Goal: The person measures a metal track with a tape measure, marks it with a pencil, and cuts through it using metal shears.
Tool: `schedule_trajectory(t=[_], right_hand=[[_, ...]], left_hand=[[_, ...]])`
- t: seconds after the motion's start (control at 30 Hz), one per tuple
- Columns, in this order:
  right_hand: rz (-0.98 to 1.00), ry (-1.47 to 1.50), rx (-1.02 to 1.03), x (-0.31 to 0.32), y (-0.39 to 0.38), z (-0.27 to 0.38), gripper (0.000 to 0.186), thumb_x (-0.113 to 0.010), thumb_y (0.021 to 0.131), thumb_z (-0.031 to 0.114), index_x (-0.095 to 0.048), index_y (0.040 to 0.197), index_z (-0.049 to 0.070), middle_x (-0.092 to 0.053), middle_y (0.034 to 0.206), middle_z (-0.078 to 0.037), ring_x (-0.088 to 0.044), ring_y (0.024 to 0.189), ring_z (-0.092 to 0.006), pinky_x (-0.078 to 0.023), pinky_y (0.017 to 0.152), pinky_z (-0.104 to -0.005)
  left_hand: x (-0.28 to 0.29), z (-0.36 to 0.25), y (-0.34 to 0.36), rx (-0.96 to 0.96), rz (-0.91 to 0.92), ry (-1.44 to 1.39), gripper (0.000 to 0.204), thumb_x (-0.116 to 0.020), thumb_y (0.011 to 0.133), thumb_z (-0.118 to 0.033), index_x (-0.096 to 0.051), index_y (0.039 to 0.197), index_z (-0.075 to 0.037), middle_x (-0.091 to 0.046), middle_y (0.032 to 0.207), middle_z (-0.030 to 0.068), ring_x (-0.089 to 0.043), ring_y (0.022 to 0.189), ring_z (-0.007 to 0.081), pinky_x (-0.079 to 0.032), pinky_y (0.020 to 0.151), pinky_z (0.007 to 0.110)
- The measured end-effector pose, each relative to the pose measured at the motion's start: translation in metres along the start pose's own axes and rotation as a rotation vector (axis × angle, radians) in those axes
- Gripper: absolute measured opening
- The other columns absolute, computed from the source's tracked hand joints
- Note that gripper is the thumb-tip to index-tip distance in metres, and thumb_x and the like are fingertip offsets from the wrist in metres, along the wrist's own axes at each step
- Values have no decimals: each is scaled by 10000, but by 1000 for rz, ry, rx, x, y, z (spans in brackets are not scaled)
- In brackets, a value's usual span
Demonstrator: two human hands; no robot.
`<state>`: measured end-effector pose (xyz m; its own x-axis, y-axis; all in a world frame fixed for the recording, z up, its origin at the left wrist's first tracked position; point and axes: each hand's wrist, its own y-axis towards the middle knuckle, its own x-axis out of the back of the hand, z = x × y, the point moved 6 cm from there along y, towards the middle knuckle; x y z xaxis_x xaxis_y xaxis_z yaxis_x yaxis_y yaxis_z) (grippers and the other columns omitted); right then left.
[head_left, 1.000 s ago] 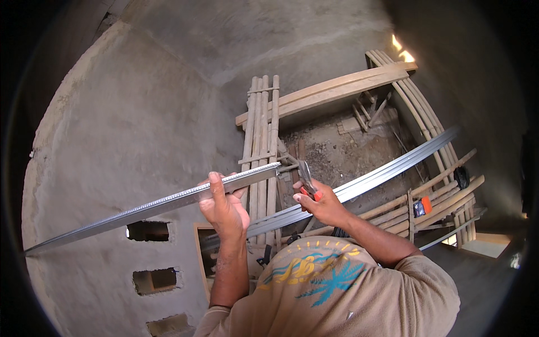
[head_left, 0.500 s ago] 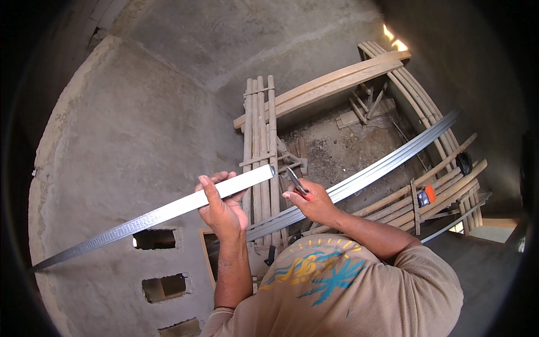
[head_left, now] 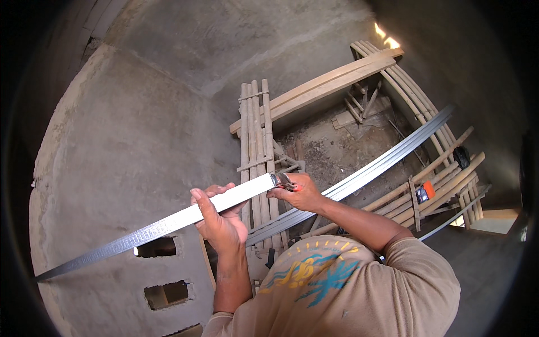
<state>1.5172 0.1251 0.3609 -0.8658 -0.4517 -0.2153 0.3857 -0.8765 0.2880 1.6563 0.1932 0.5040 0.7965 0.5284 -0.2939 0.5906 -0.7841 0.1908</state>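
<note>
My left hand (head_left: 220,222) is closed round a long, shiny metal channel (head_left: 168,220), thumb in front and fingers behind. The channel slants from the far left up to its near end in front of my chest. In my right hand (head_left: 304,194) is a pair of tin snips (head_left: 285,181) with red on the handles. Their jaws meet the channel's right end, but exactly how they grip the edge is too small to tell. Most of the handles are hidden inside my fingers.
More metal channels (head_left: 387,160) lie across the bamboo scaffold (head_left: 255,129). Two wooden planks (head_left: 320,92) span its far side. An orange and blue item (head_left: 425,192) and a black bag (head_left: 461,157) rest at the right. A concrete wall (head_left: 123,140) with rectangular holes stands left.
My right hand has moved left, bringing the snips from just off the channel's end onto it. My left hand keeps its hold, and the channel's right end has dipped slightly.
</note>
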Motion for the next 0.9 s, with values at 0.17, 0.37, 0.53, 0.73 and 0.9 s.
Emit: schedule_trajectory(t=[0.17, 0.37, 0.53, 0.73, 0.9], right_hand=[[50, -44, 200, -2, 8, 15, 153, -766, 859, 123, -740, 981, 35, -735, 835, -79, -675, 714, -152, -526, 675, -308], [69, -164, 409, -3, 16, 25, 171, -735, 794, 25, -698, 961, 29, -701, 825, -145, -694, 724, -300, -540, 671, -359], [19, -124, 341, -9, 22, 26, 243, -661, 770, -51, -670, 1003, 16, -687, 859, -169, -683, 748, -329, -539, 685, -376], [-179, -57, 239, 1, 1, 18, 274, -726, 819, -5, -663, 1086, -9, -707, 947, -105, -683, 813, -185, -543, 759, -313], [-245, 3, 190, 4, -2, 4, 401, -770, 881, 104, -591, 1226, 9, -615, 952, -77, -601, 867, -155, -496, 798, -292]], left_hand=[[-4, -3, -4, 24, 22, -21, 385, -584, 1014, -455, -537, 952, -77, -569, 910, 86, -665, 910, 254, -659, 713, 491], [-2, -4, -13, -8, 23, 52, 361, -555, 1034, -420, -514, 944, -73, -561, 913, 94, -674, 864, 240, -664, 657, 434], [3, -12, -8, 2, -7, 87, 375, -571, 1024, -427, -512, 947, -65, -561, 923, 101, -674, 859, 234, -663, 639, 427], [-1, -13, -2, -29, -8, 68, 462, -583, 1006, -485, -540, 950, -28, -565, 932, 117, -674, 905, 245, -661, 649, 473], [-4, -14, -1, -19, 10, 74, 511, -575, 1001, -514, -551, 948, -6, -571, 941, 121, -672, 923, 256, -659, 686, 511]])
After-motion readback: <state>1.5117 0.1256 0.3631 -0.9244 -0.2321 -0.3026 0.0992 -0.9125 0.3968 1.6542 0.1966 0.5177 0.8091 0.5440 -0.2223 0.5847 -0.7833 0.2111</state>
